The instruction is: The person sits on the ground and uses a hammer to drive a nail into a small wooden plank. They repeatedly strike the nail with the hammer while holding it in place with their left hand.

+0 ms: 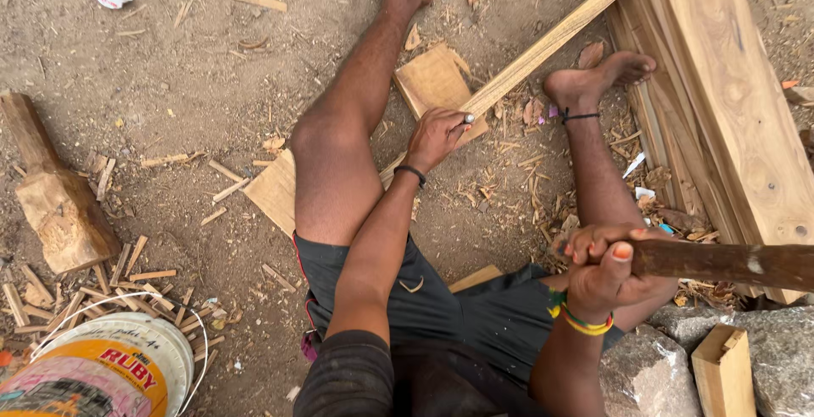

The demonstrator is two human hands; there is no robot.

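I sit on dirt ground with my bare legs stretched out. My left hand point(436, 136) grips a long pale wooden strip point(549, 41) that runs diagonally up to the right and rests on a square wooden block point(431, 80). A flat board point(273, 190) lies under my left thigh. My right hand point(604, 266) is closed around a dark wooden handle point(729, 263) that runs off the right edge; its head is out of view. My right foot point(598, 78) rests beside the strip.
Stacked planks point(721, 86) lie at the right. A wooden mallet point(52, 192) lies at the left among chips and splinters. A plastic bucket point(114, 366) stands at the bottom left. Grey stones point(649, 375) and a small wooden block point(723, 370) sit at the bottom right.
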